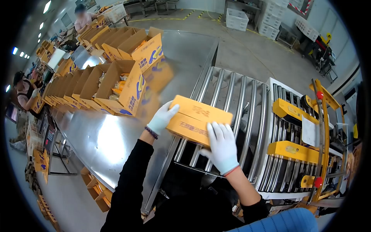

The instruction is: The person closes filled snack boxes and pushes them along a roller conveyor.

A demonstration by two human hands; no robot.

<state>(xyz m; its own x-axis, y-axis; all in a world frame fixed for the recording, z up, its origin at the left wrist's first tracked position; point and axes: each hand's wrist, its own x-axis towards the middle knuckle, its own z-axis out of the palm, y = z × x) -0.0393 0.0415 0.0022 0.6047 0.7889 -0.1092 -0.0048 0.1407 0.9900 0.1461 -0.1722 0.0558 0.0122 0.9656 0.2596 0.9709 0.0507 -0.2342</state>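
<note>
A closed yellow carton (193, 125) is held between my two white-gloved hands over the near end of the metal rollers (228, 91). Its left end is gripped by my left hand (163, 119), the thumb lying on the top. My right hand (223, 147) presses the right part of the carton, fingers on its top and front and thumb near the lower edge. The carton's two top flaps meet at a seam. Rows of open yellow cartons (129, 92) with packed items inside stand on the steel table (116, 135) at the left.
A sealing machine with yellow guides (295, 150) and red knobs stands at the right. White crates (236, 19) are at the back. Two people, one at the far table (83, 21) and one at the left edge (25, 91), work near cartons. More cartons (96, 189) sit below the table.
</note>
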